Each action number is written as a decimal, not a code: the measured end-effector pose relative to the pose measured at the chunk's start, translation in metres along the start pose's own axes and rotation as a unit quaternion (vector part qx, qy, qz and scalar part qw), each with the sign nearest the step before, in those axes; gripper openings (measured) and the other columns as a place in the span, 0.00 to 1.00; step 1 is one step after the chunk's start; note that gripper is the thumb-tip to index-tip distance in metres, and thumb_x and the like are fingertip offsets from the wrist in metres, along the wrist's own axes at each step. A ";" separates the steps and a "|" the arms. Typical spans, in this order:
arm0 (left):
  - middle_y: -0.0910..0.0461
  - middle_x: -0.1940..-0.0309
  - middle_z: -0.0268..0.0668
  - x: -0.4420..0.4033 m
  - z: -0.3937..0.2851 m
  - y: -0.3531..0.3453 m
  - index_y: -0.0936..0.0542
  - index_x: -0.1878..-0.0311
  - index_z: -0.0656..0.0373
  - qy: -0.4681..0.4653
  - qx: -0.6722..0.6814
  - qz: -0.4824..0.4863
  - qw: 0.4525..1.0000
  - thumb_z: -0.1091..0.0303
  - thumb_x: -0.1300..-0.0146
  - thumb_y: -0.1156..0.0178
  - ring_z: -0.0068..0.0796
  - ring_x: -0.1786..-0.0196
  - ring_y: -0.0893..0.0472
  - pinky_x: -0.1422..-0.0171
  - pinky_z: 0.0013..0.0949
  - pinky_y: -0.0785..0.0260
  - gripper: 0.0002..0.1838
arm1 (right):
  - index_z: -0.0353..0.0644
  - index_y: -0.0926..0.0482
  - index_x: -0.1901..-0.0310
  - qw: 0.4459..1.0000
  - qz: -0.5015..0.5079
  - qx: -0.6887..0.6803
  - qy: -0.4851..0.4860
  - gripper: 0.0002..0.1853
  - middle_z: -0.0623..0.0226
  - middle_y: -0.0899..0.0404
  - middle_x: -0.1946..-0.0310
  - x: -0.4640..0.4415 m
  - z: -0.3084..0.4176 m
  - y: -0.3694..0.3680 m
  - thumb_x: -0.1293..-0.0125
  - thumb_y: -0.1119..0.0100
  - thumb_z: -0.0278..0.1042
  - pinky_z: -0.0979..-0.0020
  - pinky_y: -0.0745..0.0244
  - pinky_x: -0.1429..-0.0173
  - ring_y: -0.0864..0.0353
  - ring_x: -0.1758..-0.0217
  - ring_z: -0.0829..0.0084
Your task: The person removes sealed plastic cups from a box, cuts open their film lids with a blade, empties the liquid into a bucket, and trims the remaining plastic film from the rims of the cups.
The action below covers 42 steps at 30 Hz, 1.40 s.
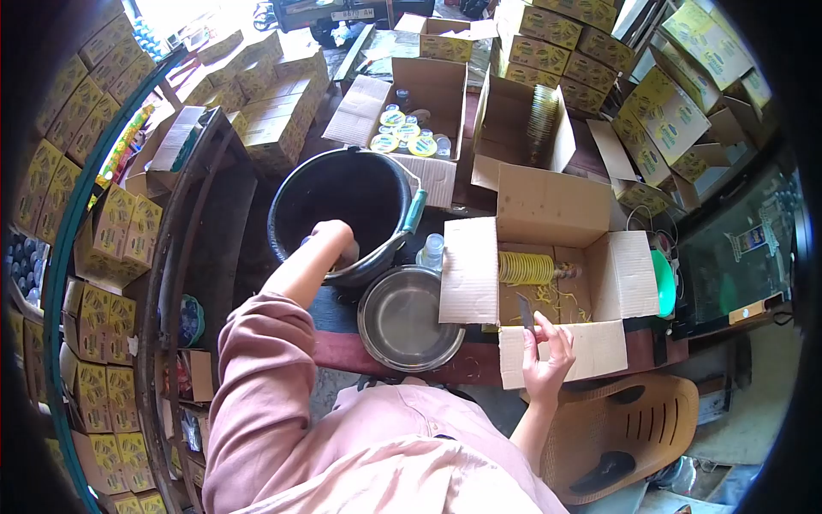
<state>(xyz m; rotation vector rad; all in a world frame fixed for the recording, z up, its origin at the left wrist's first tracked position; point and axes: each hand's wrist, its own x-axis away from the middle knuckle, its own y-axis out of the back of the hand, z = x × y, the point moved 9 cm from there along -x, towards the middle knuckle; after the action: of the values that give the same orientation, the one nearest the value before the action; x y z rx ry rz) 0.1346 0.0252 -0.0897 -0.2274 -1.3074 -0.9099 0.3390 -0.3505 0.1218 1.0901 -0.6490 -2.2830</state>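
Note:
My left hand (336,242) reaches over the near rim of a black bucket (287,184) with a green-gripped handle (415,212). Its fingers are bent down inside and mostly hidden, so what they touch does not show. My right hand (550,355) is closed on a thin grey knife (525,312), blade pointing up, at the near flap of an open cardboard box (548,206). Inside that box lie a row of nested yellow-rimmed pieces (527,268) and loose yellow strips (548,300). A steel pot (411,319) stands between my hands, beside clear plastic cups (432,250).
Behind the bucket, an open box (437,81) holds several yellow-lidded cups (402,133). Another box (501,128) has a tall stack of cups (541,120). A green bowl (663,283) sits at the right. A woven-look chair (629,428) stands near my right arm, and cartons (107,317) line the left.

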 end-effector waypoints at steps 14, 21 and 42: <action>0.24 0.52 0.47 0.066 0.026 0.017 0.38 0.39 0.66 -0.047 0.080 -0.018 0.996 0.51 0.63 0.30 0.38 0.55 0.21 0.53 0.36 0.27 0.48 | 0.42 0.21 0.59 0.996 0.053 -0.044 0.050 0.14 0.67 0.26 0.78 -0.019 0.019 -0.032 0.50 0.37 0.21 0.70 0.33 0.60 0.28 0.72 0.71; 0.34 0.39 0.42 0.058 0.035 0.023 0.34 0.39 0.57 -0.028 0.061 -0.062 0.996 0.48 0.55 0.34 0.35 0.44 0.27 0.40 0.36 0.36 0.40 | 0.42 0.23 0.55 0.996 0.046 -0.062 0.046 0.18 0.66 0.25 0.77 -0.019 0.024 -0.033 0.50 0.37 0.21 0.71 0.32 0.62 0.27 0.72 0.72; 0.19 0.62 0.44 0.101 0.030 0.030 0.19 0.59 0.59 -0.061 0.055 -0.195 0.977 0.45 0.59 0.34 0.36 0.61 0.18 0.57 0.35 0.26 0.29 | 0.42 0.25 0.52 0.955 -0.027 -0.251 -0.154 0.19 0.76 0.27 0.78 0.002 -0.002 -0.035 0.48 0.37 0.25 0.80 0.37 0.64 0.31 0.73 0.84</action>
<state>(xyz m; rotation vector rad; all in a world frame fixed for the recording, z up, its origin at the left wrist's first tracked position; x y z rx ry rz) 0.1314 0.0177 0.0199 0.0651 -1.5422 -1.1636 0.3307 -0.3261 0.0983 0.5216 -0.1242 -2.4922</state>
